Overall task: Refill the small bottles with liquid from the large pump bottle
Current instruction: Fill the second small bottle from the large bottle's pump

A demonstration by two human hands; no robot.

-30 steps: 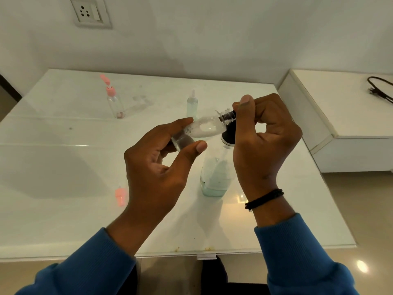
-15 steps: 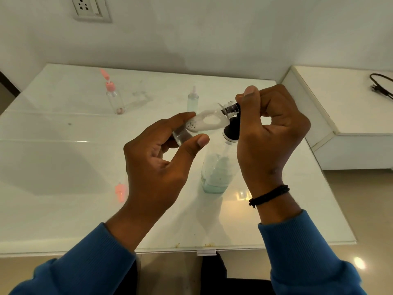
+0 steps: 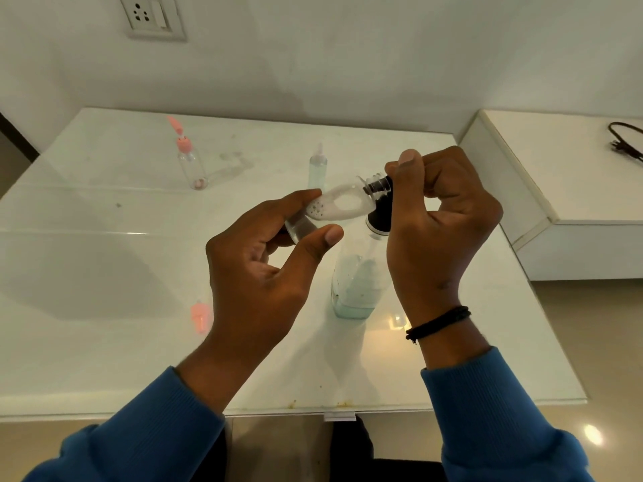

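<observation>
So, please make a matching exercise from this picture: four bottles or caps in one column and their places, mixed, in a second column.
Things:
1. small clear bottle
2. large pump bottle
3. pink-capped bottle
4. loose pink cap

Places:
A. lying on the table, left of the left wrist
B. held tilted in the left hand
C. standing far left at the back of the table
D. standing below the right hand

Pairs: 1-B, 2-D, 3-C, 4-A

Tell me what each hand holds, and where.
Left hand grips the small bottle by its base end; right hand grips the large pump bottle's black pump head.
</observation>
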